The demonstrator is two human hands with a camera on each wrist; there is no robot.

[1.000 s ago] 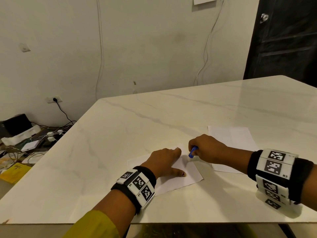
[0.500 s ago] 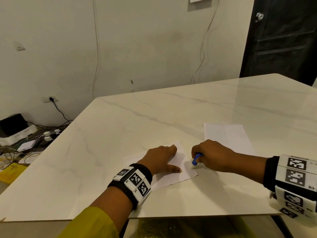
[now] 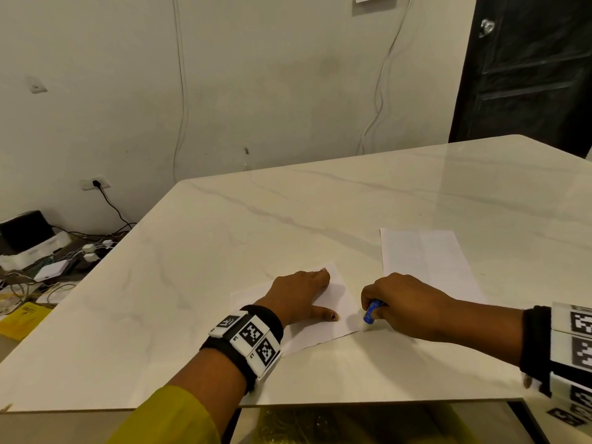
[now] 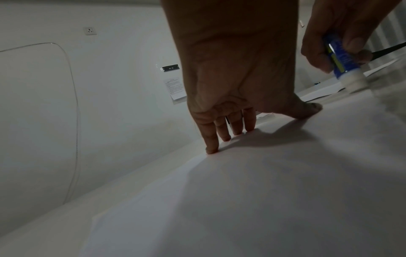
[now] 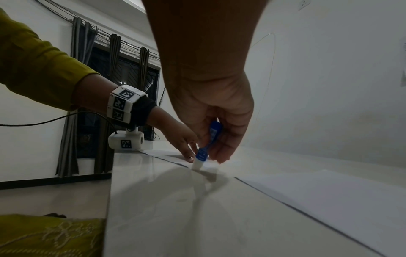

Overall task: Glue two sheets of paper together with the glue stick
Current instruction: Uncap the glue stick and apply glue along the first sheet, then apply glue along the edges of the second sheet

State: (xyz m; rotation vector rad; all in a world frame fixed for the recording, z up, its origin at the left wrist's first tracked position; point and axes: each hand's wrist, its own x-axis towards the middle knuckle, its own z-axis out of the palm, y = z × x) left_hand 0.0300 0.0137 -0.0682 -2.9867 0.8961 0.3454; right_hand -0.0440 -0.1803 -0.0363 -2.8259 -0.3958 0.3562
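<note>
We are pressing our left hand [image 3: 298, 293] flat, fingers straight, on the near sheet [image 3: 341, 310], thin and matte. Our right hand [image 3: 400, 304] is gripping the blue glue stick [image 3: 372, 310], a small cylinder, tilted, white tip down at the sheet's right edge. Farther right, the second sheet [image 3: 426, 261] is lying flat on the glossy marbled surface [image 3: 224, 251].

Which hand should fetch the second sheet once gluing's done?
Right, probably. The right hand grips the glue stick but sits beside the second sheet. The left hand presses the near sheet flat, farther away.
</note>
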